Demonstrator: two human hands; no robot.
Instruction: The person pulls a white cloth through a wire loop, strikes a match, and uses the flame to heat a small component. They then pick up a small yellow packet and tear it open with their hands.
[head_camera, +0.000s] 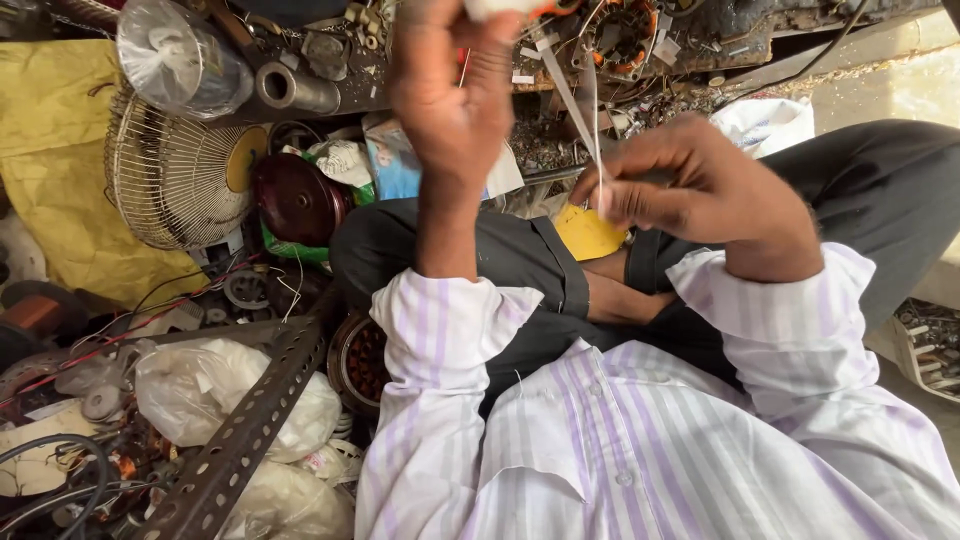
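I see my shirt sleeve (440, 330) striped white and pale lilac, over dark charcoal trousers (880, 190), with a bright yellow slip of paper (588, 235) lying on the lap beneath my right hand (690, 185); my left hand (450, 90) lifts something white edged with orange at the top of the frame. To my left, a mustard-yellow sheet (50, 130) backs a cream wire fan guard (170, 180) with a dull gold hub; beside it sits a deep maroon motor housing (298, 198), a scrap of green and light blue packaging (390, 165), off-white plastic bags (200, 390), a rust-brown perforated angle bar (250, 430) and thin red wires (120, 330).
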